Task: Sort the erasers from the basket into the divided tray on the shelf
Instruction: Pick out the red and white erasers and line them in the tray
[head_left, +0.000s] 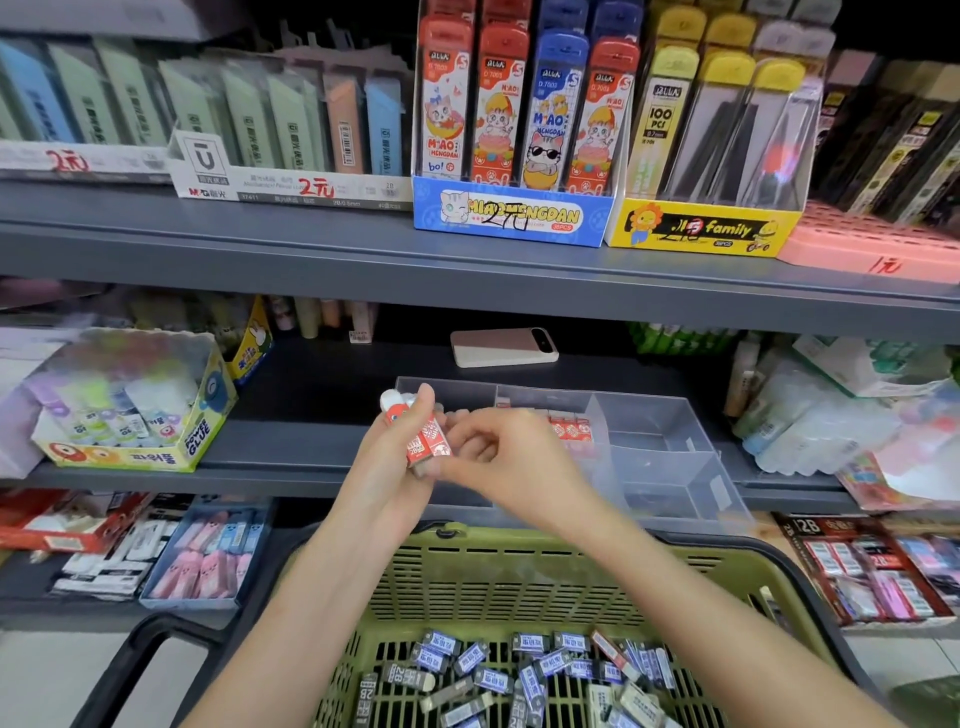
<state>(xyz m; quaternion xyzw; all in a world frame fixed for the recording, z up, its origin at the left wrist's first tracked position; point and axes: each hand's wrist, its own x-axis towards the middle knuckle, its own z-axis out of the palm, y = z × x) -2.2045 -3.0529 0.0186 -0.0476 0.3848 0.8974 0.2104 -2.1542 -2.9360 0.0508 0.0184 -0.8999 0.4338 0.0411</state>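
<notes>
My left hand (387, 457) holds a small bundle of red-sleeved erasers (426, 441) upright in front of the clear divided tray (660, 452) on the middle shelf. My right hand (511, 462) pinches the side of that same bundle. A few red erasers (569, 428) lie in a rear compartment of the tray; its right compartments look bare. Below, the green basket (519, 577) holds several blue-and-grey sleeved erasers (519, 675).
A pink phone (504, 347) lies on the shelf behind the tray. A glue box (130, 410) stands at left, plastic-wrapped packs (831, 426) at right. Pencil-lead displays (519, 130) fill the upper shelf. More eraser packs (867, 566) sit on the lower shelf.
</notes>
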